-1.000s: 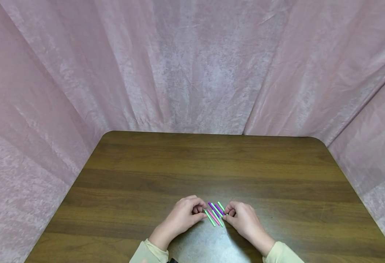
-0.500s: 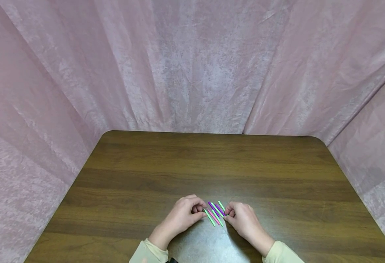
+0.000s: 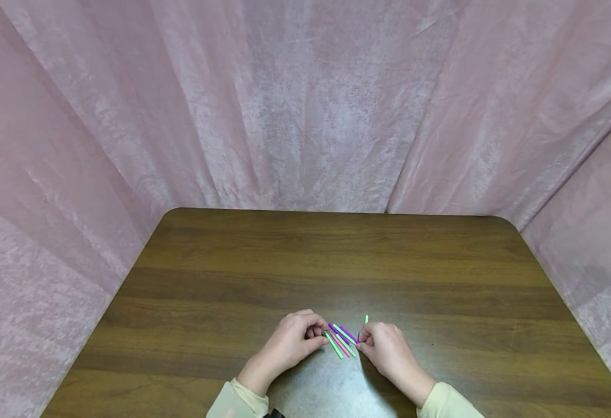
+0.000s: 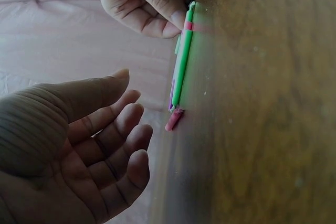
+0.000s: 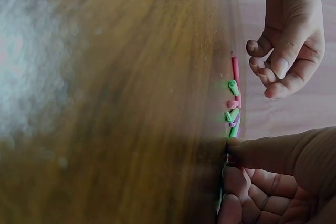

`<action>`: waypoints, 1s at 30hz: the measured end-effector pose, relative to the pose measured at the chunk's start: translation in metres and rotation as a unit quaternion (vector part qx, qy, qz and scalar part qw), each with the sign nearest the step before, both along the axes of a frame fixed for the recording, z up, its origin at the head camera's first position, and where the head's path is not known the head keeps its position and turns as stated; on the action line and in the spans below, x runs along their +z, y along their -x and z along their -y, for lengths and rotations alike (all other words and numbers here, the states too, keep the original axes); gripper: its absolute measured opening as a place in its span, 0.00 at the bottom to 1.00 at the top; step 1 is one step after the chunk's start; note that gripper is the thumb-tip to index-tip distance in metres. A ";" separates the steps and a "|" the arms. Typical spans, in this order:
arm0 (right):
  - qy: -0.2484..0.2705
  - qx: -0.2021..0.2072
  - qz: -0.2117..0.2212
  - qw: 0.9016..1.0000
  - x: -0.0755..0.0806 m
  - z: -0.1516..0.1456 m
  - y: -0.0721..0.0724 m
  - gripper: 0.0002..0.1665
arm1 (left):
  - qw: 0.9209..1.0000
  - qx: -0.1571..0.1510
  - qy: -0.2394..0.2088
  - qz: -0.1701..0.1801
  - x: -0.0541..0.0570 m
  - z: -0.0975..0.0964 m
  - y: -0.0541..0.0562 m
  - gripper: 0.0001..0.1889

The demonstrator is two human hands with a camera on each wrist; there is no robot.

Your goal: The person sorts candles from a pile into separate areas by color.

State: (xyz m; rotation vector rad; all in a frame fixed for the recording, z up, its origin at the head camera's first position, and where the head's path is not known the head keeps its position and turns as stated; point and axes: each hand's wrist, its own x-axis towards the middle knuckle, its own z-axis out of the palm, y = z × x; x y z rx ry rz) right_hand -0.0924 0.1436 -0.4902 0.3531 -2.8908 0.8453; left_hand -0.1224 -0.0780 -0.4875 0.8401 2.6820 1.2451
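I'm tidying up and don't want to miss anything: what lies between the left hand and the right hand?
The head view shows a cluster of slanted green, pink and purple sticks between the left hand and right hand.

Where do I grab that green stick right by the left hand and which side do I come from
Probably pinch the green stick by its near end, coming from the left. It is thin and lies flat on the table; a pink stick runs close along its right, while only table shows left of that end. The left hand is beside its far end.
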 end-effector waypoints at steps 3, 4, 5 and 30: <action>-0.009 -0.001 0.010 1.000 0.002 0.000 0.000 0.14 | 1.000 0.001 -0.003 0.002 0.000 0.000 0.000 0.07; -0.011 -0.002 0.011 1.000 0.002 0.000 0.000 0.15 | 1.000 0.002 -0.004 0.003 0.000 0.000 0.000 0.07; -0.013 -0.003 0.012 1.000 0.002 0.000 0.000 0.15 | 1.000 0.002 -0.006 0.005 0.000 0.000 0.000 0.07; -0.022 -0.004 0.001 1.000 0.002 0.000 0.001 0.14 | 1.000 0.003 -0.014 0.006 -0.002 0.001 0.001 0.05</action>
